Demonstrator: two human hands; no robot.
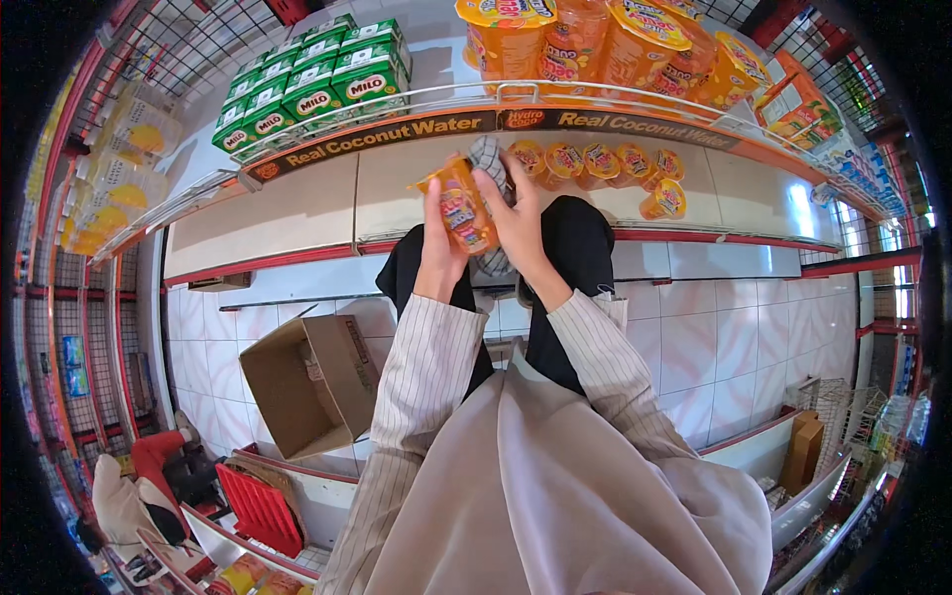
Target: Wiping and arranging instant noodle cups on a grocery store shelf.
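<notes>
My left hand [439, 249] grips an orange plastic jelly drink cup [462, 208] from its left side. The cup is tilted, and its printed wrap faces up toward me. Against the cup's right side, my right hand [518, 222] presses a grey checkered cloth [487, 155]; part of the cloth also hangs below the cup. Both hands are above my knees, in front of the low shelf board [290, 204]. On that board, right of my hands, stand several small orange jelly cups [597, 162], with one cup [663, 199] nearer the front edge.
Green Milo cartons [312, 93] and larger orange jelly cups [576, 56] stand on the shelf above, behind a wire rail [446, 88]. A cardboard box [312, 387] sits on the tiled floor at left. Behind it are a red plastic crate [260, 509] and another person [130, 506].
</notes>
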